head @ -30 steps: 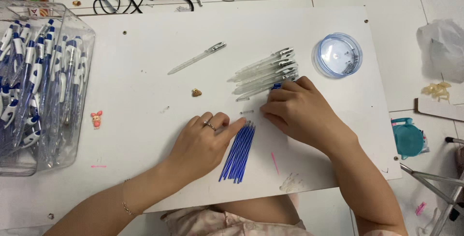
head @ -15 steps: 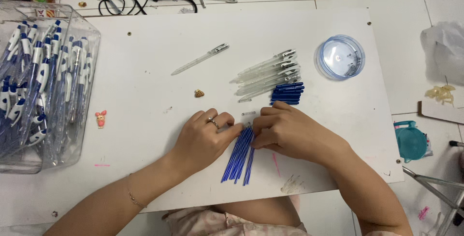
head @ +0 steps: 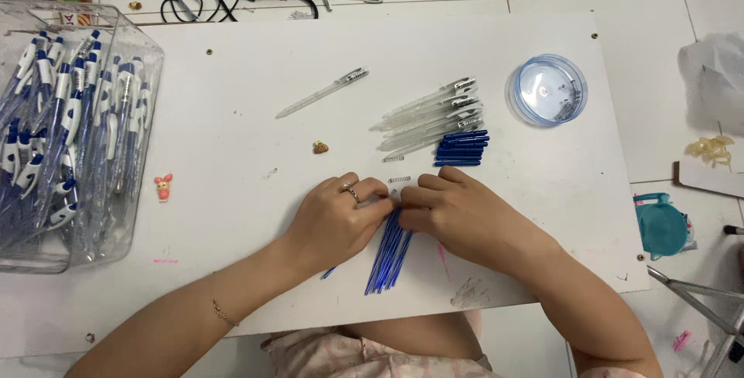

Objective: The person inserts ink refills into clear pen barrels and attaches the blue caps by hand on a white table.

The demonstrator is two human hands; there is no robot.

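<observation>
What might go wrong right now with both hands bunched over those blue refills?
1. The blue refills lie loose, fanned near the board's front edge; a nudge from the left hand or right hand might roll some off.
2. A small spring sits loose just above the fingers and seems easy to flick away.
3. The blue caps nearby could scatter if bumped.

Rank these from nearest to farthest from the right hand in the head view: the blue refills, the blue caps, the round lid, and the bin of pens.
1. Blue refills: touching the right hand, under its fingers.
2. Blue caps: just beyond the hand.
3. Round lid: far right of the board.
4. Bin of pens: far left edge.
</observation>
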